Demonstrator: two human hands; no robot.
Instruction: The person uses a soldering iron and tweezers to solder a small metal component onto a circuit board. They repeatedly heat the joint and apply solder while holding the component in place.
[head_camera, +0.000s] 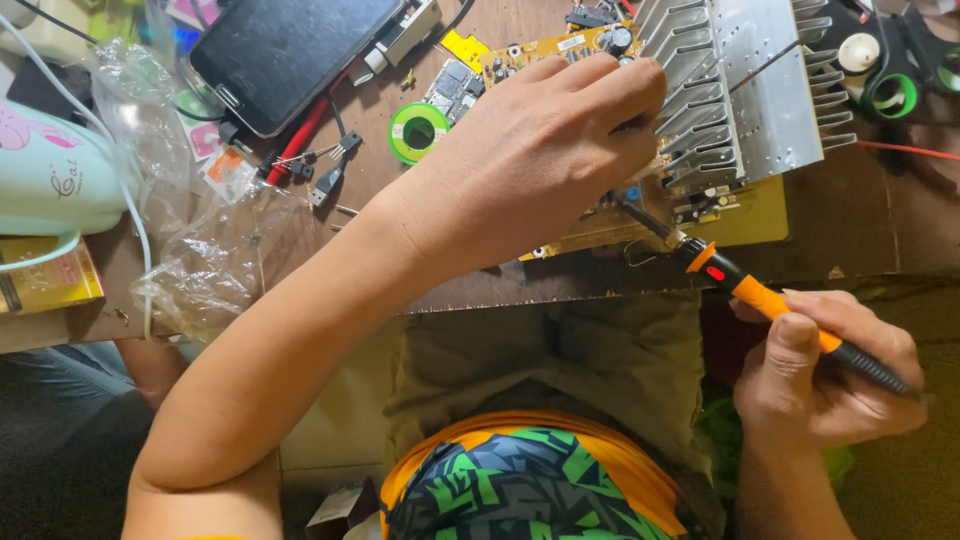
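A yellow circuit board (745, 215) with a large finned aluminium heat sink (745, 95) lies on the brown workbench. My left hand (540, 150) rests on the board, its fingers curled at the heat sink's left edge. My right hand (825, 365) holds an orange and black soldering iron (765, 298) by its handle. The iron's dark tip (640, 215) points up-left and meets the board just below my left hand.
A green solder roll (418, 130) lies left of the board. A dark phone (290, 50), red and black cables (300, 135), a clear plastic bag (200, 250) and a pale green appliance (50, 170) sit at the left. Tape rolls (890, 95) stand at the far right.
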